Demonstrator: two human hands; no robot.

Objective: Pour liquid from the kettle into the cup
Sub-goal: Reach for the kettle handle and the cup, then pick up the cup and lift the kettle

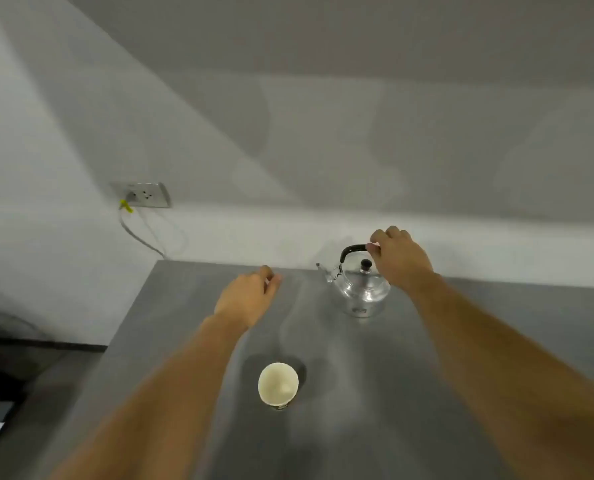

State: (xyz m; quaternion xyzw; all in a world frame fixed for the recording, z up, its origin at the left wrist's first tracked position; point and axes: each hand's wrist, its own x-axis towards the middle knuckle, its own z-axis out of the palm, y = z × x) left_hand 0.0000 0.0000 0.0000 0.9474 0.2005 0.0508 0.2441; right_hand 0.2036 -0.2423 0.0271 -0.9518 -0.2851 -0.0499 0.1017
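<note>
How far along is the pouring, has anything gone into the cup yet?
Nothing poured yet: the cup looks empty and stands alone near the table's front. In hand: the right hand is at the handle of the kettle, which sits upright. The left hand holds nothing. Left: lift, carry, tilt.

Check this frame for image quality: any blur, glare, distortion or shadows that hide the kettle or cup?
Head view: soft overall, with wide-angle bending at the edges; the forearms smear low in frame. The kettle shows bright reflections yet reads clearly. The cup casts a dark shadow behind it. The right hand covers part of the kettle's handle.
</note>
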